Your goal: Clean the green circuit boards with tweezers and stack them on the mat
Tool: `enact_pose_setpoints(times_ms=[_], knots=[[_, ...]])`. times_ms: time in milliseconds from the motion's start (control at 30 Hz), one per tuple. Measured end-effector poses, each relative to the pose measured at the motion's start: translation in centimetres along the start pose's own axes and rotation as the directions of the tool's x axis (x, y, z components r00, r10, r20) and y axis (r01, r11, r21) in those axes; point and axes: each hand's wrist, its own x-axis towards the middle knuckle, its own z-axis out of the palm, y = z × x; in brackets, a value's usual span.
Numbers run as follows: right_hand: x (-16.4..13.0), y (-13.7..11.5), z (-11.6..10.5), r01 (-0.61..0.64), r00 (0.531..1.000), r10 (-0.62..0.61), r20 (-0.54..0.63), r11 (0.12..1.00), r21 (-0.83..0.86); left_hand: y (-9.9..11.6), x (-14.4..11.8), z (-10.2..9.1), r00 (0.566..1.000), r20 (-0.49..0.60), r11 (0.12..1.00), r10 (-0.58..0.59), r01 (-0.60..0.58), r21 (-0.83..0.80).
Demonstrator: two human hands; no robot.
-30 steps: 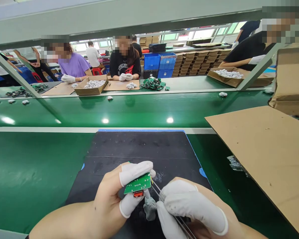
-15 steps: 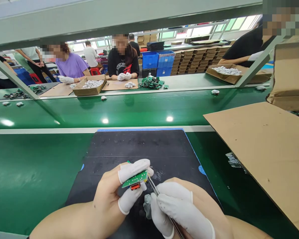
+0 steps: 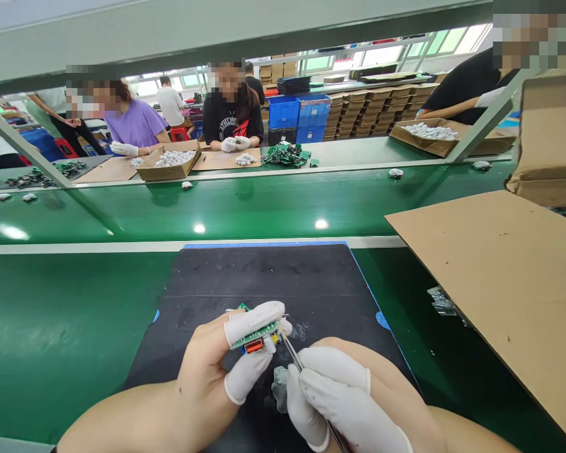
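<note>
Fingers (image 3: 252,318) on the left hand (image 3: 212,371), wearing white rubber tips, are pinching a small green circuit board (image 3: 255,335) from top and bottom, holding it a bit above the black mat (image 3: 264,283) with its orange connector end facing the camera. Over on the right hand (image 3: 358,396), the capped fingers are closing around a pair of metal tweezers (image 3: 292,352), and the tweezer tips are poking right at the board's right edge, touching or nearly so, can't quite tell. A grey lump of putty-looking stuff (image 3: 279,387) is sitting just under both hands on the mat. That mat is lying on the green worktop (image 3: 61,327), and a big sheet of cardboard (image 3: 500,277) is hanging over it to the right. Across the shiny green conveyor belt (image 3: 264,204), other people are sitting with boxes of white parts (image 3: 170,158) and a pile of green boards (image 3: 285,155).
</note>
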Motion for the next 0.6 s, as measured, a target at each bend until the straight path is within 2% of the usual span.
enact_pose_setpoints(times_ms=[167,367,600], knots=[[-0.5,-0.1,0.1,-0.123,0.992,0.123,0.005,0.992,-0.007,0.0,0.0,-0.1,0.999,-0.001,0.999,-0.039,0.039,0.011],[-0.4,0.6,1.9,-0.118,0.988,0.129,-0.087,0.986,0.117,-0.1,-0.3,-0.1,1.0,0.005,1.0,-0.002,0.002,-0.006],[0.4,0.4,1.0,-0.127,0.991,0.131,-0.014,0.977,0.172,0.1,-0.2,-0.2,1.0,0.023,0.999,0.0,0.001,-0.04]])
